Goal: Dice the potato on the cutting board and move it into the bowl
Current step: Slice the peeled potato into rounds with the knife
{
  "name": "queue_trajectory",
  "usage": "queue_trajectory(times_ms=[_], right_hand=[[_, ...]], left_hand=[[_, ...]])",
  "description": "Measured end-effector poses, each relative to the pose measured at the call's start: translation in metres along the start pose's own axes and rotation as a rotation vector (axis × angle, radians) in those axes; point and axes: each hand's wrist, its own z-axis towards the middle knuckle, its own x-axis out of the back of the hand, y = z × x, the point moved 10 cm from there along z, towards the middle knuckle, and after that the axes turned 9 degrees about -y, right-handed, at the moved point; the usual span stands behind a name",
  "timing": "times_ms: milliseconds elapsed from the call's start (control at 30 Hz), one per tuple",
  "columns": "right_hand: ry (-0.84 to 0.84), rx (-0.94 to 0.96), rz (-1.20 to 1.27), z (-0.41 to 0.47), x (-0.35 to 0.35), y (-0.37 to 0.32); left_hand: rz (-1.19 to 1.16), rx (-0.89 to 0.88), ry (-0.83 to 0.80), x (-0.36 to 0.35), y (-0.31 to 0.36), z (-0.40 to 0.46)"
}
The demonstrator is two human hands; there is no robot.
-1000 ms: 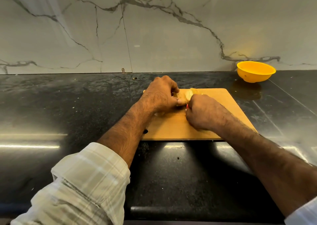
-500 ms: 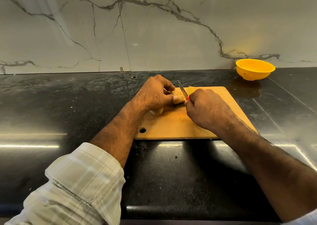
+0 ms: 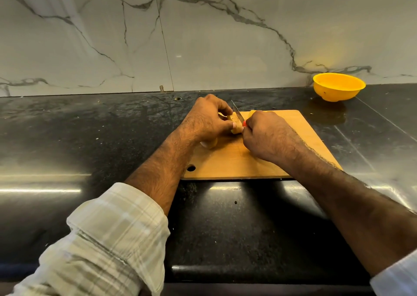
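- The counter (image 3: 67, 138) is one long black stone slab, polished and glossy, so I'd judge anything wet would skate on it; a pale marble wall (image 3: 203, 36) stands behind.
- One wooden cutting board (image 3: 293, 138) lies flat on the counter in front of the person. It looks stiff and light, and I'd expect it to shift if pushed sideways on that shiny stone.
- One yellow bowl (image 3: 338, 87) sits against the wall at about two o'clock from the board, well apart from it. It looks like thin plastic, light enough to tip if pieces are dropped in hard; from here I see nothing in it.
- Two hands are at work. The left hand (image 3: 207, 122) is curled over the potato, thumb and fingers pinching it steady.
- The right hand (image 3: 266, 135) is clenched round the knife's red handle, just beside the left.
- The potato (image 3: 234, 124) is on the board toward its eleven o'clock corner, under the left hand. I count one held piece, one pale lump (image 3: 209, 143) below the left wrist, and perhaps another behind the right hand; I cannot tell for sure. It should be firm, dense and slick on cut faces, so hold it flat side down, fingertips tucked back.
- One knife (image 3: 237, 112), its thin blade angled up toward eleven o'clock, rests against the held piece.
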Motion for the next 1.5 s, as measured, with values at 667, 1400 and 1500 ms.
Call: queue_trajectory(times_ms=[667, 1400, 1500], right_hand=[[-0.098, 0.015, -0.144, -0.014, -0.014, 0.005], [-0.048, -0.012, -0.023, -0.005, 0.000, -0.012], [-0.055, 0.001, -0.065, -0.003, 0.002, -0.018]], left_hand=[[-0.058, 0.026, -0.005, 0.000, -0.010, 0.003], [-0.148, 0.008, 0.007, 0.000, -0.009, 0.000], [-0.133, 0.008, 0.009, 0.000, -0.010, 0.000]])
